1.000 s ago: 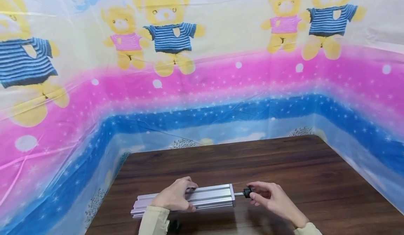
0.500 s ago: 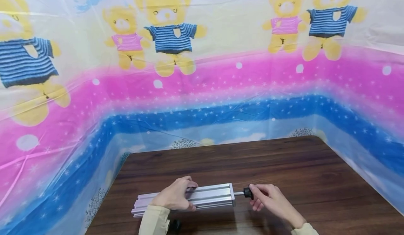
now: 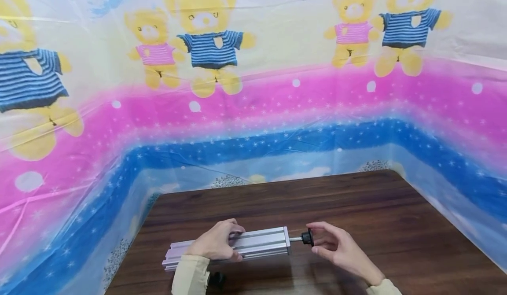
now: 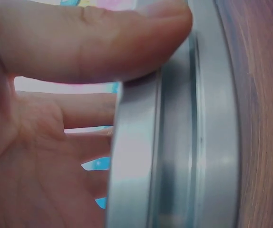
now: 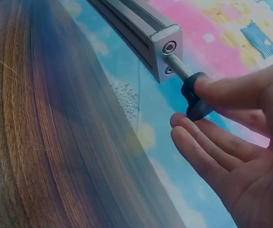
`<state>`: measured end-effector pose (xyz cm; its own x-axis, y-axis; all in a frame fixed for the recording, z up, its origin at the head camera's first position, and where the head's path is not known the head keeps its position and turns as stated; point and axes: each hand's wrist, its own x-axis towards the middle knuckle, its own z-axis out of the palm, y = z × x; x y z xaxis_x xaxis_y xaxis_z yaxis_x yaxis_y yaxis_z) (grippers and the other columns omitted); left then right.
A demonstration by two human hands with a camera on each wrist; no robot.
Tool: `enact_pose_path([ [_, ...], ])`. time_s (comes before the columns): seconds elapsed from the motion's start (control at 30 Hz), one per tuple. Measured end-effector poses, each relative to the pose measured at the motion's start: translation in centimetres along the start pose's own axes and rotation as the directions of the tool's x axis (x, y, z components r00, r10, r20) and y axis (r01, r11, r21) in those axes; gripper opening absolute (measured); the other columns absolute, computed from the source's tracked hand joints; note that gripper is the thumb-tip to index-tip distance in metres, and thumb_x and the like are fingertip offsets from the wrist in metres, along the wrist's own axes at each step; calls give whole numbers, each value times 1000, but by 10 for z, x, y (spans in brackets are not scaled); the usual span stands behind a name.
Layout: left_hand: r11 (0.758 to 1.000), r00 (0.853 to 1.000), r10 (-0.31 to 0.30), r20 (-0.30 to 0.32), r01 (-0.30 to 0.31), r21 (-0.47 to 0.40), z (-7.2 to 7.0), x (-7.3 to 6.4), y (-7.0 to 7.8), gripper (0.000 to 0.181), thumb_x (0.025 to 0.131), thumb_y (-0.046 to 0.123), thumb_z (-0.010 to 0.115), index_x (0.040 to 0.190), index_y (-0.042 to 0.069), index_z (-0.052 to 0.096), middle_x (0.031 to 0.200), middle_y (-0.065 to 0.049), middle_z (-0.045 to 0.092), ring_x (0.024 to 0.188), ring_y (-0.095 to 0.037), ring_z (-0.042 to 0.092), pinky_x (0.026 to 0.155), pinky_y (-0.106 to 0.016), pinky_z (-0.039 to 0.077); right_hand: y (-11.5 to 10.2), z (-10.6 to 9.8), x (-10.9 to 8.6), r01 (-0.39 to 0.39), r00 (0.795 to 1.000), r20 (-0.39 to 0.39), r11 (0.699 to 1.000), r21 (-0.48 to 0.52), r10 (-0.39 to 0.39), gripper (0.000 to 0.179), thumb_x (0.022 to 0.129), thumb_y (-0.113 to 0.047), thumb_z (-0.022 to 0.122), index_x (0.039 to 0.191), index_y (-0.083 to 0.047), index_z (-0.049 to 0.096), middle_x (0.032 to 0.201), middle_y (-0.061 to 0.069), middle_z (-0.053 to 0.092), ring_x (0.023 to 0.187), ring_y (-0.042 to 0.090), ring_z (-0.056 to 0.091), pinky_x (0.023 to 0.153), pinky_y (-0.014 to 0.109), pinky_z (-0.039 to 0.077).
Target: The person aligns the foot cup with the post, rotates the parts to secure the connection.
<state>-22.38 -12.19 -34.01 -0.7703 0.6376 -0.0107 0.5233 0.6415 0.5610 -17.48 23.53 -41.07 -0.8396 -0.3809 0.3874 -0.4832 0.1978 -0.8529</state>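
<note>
My left hand [image 3: 218, 241] grips a silver aluminium profile [image 3: 263, 241] with long grooves, thumb on the near side and fingers over the far side. In the left wrist view the thumb presses along the grooved profile [image 4: 174, 142]. An end plate [image 5: 170, 52] with socket screws caps its right end. From that plate sticks a threaded rod [image 5: 179, 65] with a black levelling foot [image 3: 307, 237] on its outer end. My right hand [image 3: 340, 251] holds this foot by its rim, between thumb and fingertips; the other fingers extend below it in the right wrist view.
Another black part [image 3: 217, 280] lies by the left sleeve, partly hidden. The dark wooden table [image 3: 356, 207] ends at a hanging cloth [image 3: 253, 149] printed with bears, which surrounds its back and sides.
The right fingers have shifted round the black foot, from thumb drawn close to fingers spread about its rim. The left hand keeps its hold; the whole view has shifted slightly.
</note>
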Motion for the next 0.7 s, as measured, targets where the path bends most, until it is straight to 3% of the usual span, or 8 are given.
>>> enact_pose_path([
  [0.1, 1000, 1000, -1, 7, 1, 2, 1, 0, -1, 59, 68, 12, 85, 124, -1, 69, 100, -1, 57, 84, -17, 50, 74, -30, 44, 1, 1, 1, -7, 1000, -1, 1000, -6, 7, 46, 95, -8, 69, 137, 3, 55, 120, 31, 65, 94, 12, 74, 77, 34, 60],
  [0.33, 1000, 999, -27, 21, 27, 1, 3, -2, 2, 61, 69, 12, 85, 126, -1, 68, 103, -1, 57, 86, -17, 50, 77, -33, 46, -2, -2, 0, -177, 984, 25, 984, -9, 177, 46, 102, -19, 60, 134, 14, 55, 104, 28, 71, 84, 21, 74, 74, 40, 60],
  [0.53, 999, 999, -32, 16, 32, -1, 4, -4, 4, 61, 69, 13, 85, 126, -1, 67, 101, 1, 56, 84, -15, 50, 76, -31, 45, 0, 1, 2, -218, 975, 32, 976, -12, 218, 37, 106, -25, 52, 113, 7, 68, 89, 22, 73, 73, 25, 73, 68, 42, 60],
  [0.7, 1000, 1000, -27, -3, 27, 16, 4, -5, 4, 61, 69, 13, 87, 125, 0, 69, 102, 2, 57, 86, -13, 51, 78, -31, 47, -1, 3, 4, -276, 961, 27, 961, 8, 276, 44, 108, -29, 48, 97, 8, 69, 80, 20, 72, 64, 23, 72, 63, 44, 59],
])
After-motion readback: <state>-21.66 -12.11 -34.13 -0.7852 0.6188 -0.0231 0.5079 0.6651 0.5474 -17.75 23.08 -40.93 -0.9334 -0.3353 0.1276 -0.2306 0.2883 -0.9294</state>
